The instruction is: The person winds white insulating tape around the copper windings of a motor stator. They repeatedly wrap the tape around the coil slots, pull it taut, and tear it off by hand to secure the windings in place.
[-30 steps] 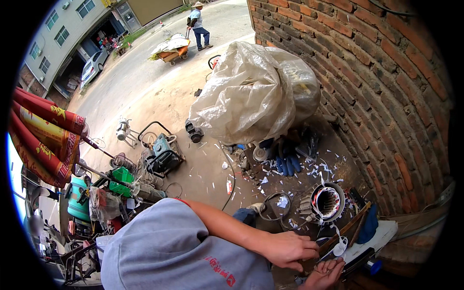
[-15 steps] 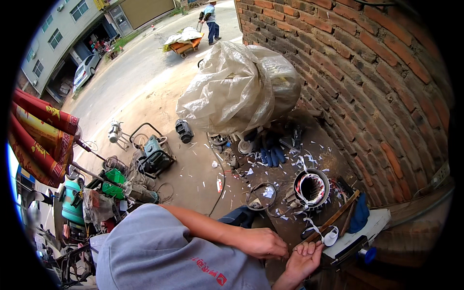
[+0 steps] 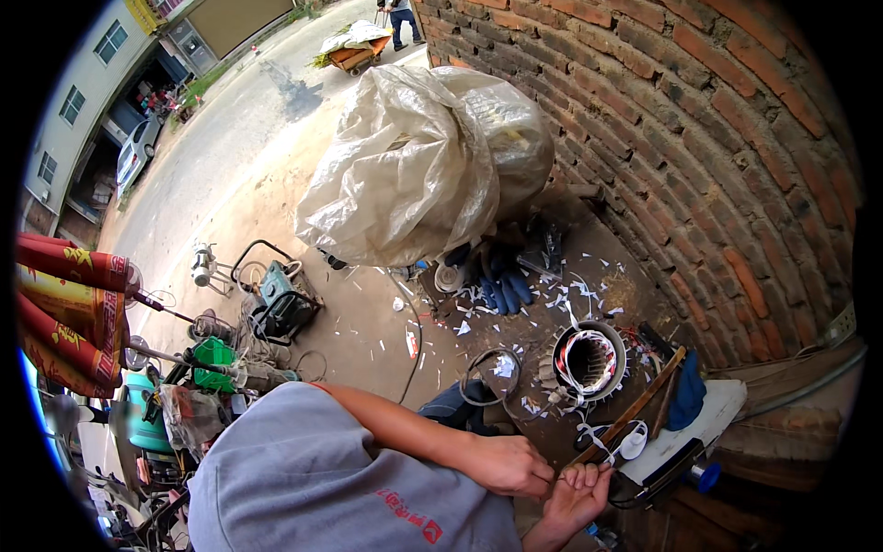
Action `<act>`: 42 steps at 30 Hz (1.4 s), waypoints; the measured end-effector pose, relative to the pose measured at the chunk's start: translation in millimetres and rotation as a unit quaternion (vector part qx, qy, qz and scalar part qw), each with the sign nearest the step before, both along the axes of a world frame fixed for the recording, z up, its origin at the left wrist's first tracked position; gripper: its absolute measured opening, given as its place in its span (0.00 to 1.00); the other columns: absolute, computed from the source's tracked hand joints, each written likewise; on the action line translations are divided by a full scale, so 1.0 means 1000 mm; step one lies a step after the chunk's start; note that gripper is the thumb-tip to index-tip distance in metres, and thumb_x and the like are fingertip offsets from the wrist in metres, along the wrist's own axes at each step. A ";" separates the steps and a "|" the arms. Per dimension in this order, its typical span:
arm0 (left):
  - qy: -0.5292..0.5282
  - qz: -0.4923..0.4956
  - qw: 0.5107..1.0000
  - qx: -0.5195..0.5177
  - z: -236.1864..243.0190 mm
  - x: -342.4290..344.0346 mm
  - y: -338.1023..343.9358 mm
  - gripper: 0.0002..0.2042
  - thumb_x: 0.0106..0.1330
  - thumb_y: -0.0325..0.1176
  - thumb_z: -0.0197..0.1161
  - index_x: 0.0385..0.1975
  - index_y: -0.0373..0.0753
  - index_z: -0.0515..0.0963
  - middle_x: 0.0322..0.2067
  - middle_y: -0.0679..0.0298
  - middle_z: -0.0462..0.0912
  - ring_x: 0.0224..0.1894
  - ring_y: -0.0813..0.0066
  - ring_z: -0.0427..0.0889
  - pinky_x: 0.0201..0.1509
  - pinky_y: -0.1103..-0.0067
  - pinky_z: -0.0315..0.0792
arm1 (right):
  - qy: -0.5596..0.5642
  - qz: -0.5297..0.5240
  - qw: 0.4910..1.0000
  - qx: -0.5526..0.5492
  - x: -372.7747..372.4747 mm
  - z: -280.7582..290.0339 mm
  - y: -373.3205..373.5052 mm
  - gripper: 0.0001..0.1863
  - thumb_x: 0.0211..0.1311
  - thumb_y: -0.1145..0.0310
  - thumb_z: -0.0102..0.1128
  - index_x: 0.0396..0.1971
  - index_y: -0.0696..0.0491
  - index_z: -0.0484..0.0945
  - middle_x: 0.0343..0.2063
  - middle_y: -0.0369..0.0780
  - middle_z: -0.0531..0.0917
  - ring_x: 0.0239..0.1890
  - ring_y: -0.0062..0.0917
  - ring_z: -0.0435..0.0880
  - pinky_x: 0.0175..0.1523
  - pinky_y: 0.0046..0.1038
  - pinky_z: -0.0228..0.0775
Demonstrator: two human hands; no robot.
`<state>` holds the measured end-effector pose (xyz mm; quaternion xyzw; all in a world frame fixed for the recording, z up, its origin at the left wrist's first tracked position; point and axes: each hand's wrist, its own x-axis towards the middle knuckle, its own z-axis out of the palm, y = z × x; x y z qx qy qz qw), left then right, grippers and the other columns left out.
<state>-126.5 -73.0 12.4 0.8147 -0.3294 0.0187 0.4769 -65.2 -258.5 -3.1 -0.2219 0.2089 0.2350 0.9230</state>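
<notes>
My left hand [image 3: 512, 465] reaches in from the left, its fingers pinched together near my right hand's fingertips. My right hand [image 3: 578, 493] comes up from the lower edge with its fingers curled and thumb pressed in. Whatever lies between the fingers is too small to make out. Just beyond the right hand sits a white roll of tape or cord [image 3: 633, 443], a loose white strand trailing from it. Farther off stands a round metal motor stator [image 3: 617, 342], with white strips and windings around its inner bore. A long wooden stick [image 3: 635, 412] lies beside the roll.
White paper scraps litter the dark floor around a coiled hose [image 3: 471, 379]. Blue gloves [image 3: 504, 287] lie under a plastic-covered bulk [image 3: 405, 175]. A brick wall [image 3: 662, 166] bounds the right. A blue cloth [image 3: 685, 394] and white board [image 3: 722, 405] lie right; machines [image 3: 280, 290] stand left.
The view has shifted slightly, moving the surroundings in the picture. The person with the cart appears farther up, partly cut off. My hands stay close together in nearly the same pose.
</notes>
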 end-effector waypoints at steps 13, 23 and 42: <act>0.371 0.109 0.887 -0.251 0.017 0.009 0.038 0.04 0.70 0.24 0.60 0.39 0.30 0.79 0.39 0.56 0.83 0.38 0.72 0.85 0.44 0.78 0.79 | -0.234 0.043 0.595 -0.768 -0.007 0.011 0.005 0.15 0.69 0.68 0.57 0.49 0.60 0.73 0.38 0.38 0.80 0.38 0.22 0.78 0.43 0.25 0.70; 0.533 0.165 0.686 -0.468 0.007 0.018 0.069 0.04 0.74 0.27 0.55 0.43 0.34 0.72 0.38 0.57 0.84 0.39 0.71 0.86 0.40 0.80 0.81 | -0.394 0.318 0.661 -0.554 0.013 0.068 0.043 0.06 0.56 0.77 0.67 0.32 0.58 0.78 0.25 0.43 0.80 0.22 0.34 0.80 0.26 0.31 0.71; 0.632 0.100 0.563 -0.523 -0.030 0.033 0.118 0.04 0.73 0.27 0.56 0.41 0.34 0.72 0.39 0.56 0.82 0.41 0.70 0.86 0.42 0.79 0.80 | -0.290 0.396 0.749 -0.445 0.070 0.061 0.074 0.07 0.54 0.76 0.70 0.30 0.58 0.79 0.22 0.42 0.82 0.21 0.27 0.81 0.26 0.25 0.70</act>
